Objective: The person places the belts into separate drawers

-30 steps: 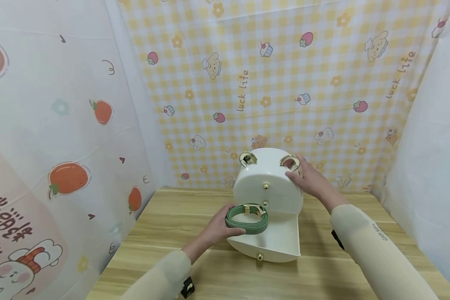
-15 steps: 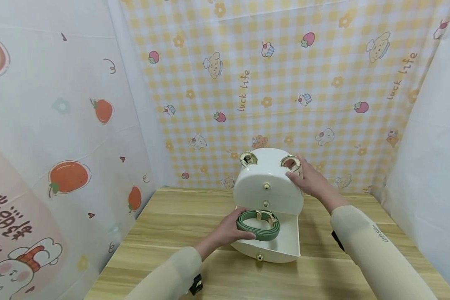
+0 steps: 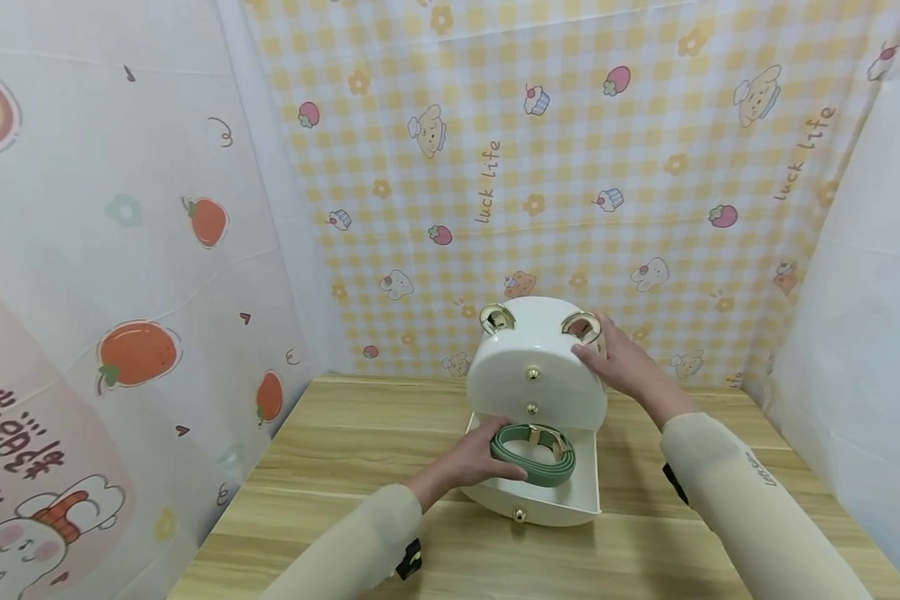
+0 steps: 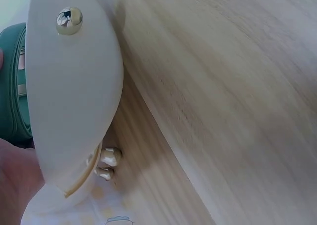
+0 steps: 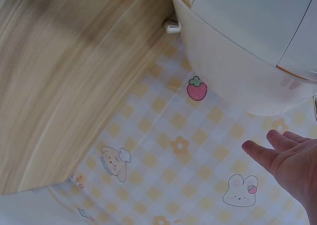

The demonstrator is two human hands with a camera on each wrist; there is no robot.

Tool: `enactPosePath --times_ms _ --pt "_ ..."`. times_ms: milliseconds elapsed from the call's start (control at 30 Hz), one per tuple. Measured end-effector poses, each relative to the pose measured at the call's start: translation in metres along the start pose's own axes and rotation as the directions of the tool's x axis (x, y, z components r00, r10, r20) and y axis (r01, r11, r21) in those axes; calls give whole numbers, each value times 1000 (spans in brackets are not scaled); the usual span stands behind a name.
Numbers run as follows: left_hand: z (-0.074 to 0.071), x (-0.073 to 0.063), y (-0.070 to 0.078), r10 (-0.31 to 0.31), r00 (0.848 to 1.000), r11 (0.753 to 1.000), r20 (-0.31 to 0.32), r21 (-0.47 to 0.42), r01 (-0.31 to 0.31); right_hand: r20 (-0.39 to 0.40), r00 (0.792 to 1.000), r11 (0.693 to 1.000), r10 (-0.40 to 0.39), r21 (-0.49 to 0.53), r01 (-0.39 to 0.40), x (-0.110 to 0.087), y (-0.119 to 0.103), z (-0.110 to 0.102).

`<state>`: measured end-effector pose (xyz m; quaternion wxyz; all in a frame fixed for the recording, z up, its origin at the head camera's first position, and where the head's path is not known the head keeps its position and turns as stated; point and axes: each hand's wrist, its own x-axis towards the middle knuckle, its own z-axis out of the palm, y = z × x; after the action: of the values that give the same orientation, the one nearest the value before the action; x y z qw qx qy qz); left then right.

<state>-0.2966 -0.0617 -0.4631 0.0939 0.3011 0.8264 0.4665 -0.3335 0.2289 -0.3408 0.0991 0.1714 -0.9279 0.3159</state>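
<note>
In the head view my left hand grips a coiled green belt with a gold buckle. The belt is above or inside the pulled-out bottom drawer of a white cabinet; whether it touches the drawer's floor I cannot tell. Two gold-rimmed rings stand on the cabinet's top like ears. My right hand rests on the cabinet's upper right side, by the right ring. Its fingers look straight in the right wrist view. In the left wrist view the drawer's front partly hides the belt.
The cabinet stands on a wood-grain table, short of the yellow checked cloth hung behind. Gold round knobs stick out from the drawer fronts, with one knob on the pulled-out drawer. White cloth closes off the right side.
My left hand has carried the belt rightward and slightly nearer, from the drawer's left edge to over its middle. The right hand and the cabinet have stayed in place.
</note>
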Motion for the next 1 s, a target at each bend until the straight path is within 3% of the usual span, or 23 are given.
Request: enactPosePath --times_ms 600,867,1000 --pt "5 8 0 -58 997 996 56 65 54 -1 1000 1000 8 -4 -8 -1 -1 1" --pt "9 11 -3 -88 994 986 60 145 78 -1 1000 1000 5 -15 -5 -1 0 1" --pt "9 11 -2 -68 995 988 67 141 58 0 1000 1000 3 -10 -3 -1 -1 1"
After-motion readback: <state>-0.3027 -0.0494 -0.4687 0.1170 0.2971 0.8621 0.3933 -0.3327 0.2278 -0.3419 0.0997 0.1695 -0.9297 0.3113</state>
